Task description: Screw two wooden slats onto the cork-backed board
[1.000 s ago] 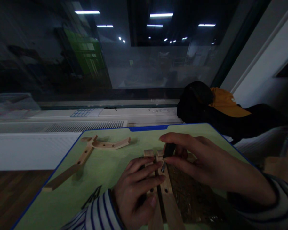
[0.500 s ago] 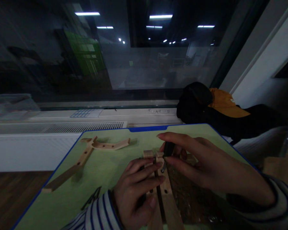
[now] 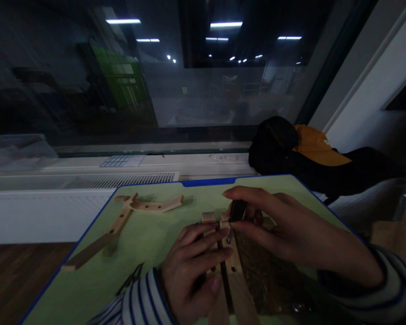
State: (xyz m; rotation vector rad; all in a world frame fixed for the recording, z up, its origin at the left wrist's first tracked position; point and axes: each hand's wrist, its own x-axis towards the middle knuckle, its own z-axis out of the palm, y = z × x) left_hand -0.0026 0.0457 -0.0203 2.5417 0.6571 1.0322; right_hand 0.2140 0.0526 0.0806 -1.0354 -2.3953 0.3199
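Note:
My right hand (image 3: 270, 221) pinches the black handle of a small screwdriver (image 3: 237, 210) between thumb and fingers. Its metal shaft slants down to a hole in the right one of two long wooden pieces (image 3: 235, 259), which lie side by side. Across both pieces lies my left hand (image 3: 192, 266), its fingers bent over the left wooden piece (image 3: 219, 307) and its fingertips touching the right one. Lower on the right piece a second hole shows uncovered. My left fingers hide much of the left piece. Whether a screw sits under the tip, I cannot tell.
A joined wooden frame part (image 3: 120, 221) stands at the left on the green, blue-edged board (image 3: 155, 234). Small dark parts (image 3: 131, 279) lie near my left sleeve. Beside my right hand is a clear bag (image 3: 274, 284). Behind are a radiator (image 3: 122, 180) and an orange-and-black cap (image 3: 320, 144).
The fingers of my right hand have shifted very slightly with the screwdriver handle. My left hand and the wooden pieces stay in place.

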